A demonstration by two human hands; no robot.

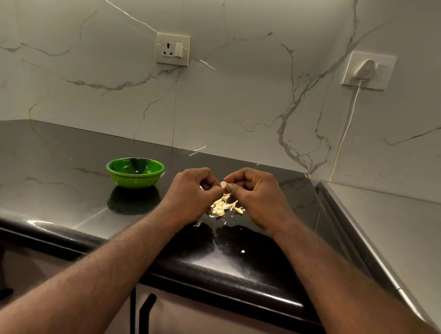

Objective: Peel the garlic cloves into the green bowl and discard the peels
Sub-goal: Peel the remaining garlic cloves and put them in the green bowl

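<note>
A garlic clove [223, 185] is pinched between the fingertips of my left hand [192, 191] and my right hand [252, 194], held a little above the black counter. Both hands have their fingers curled round it, so most of the clove is hidden. Directly under the hands lies a small heap of pale garlic peels [223, 206]. The green bowl [134, 172] stands on the counter to the left of my left hand, apart from it; its inside looks dark and I cannot tell what it holds.
Loose peel scraps [242, 251] lie nearer the counter's front edge [197, 277]. A steel surface [403, 237] adjoins on the right. On the marble wall are a socket [173, 49] and a plugged socket [368, 70] with a white cable hanging down.
</note>
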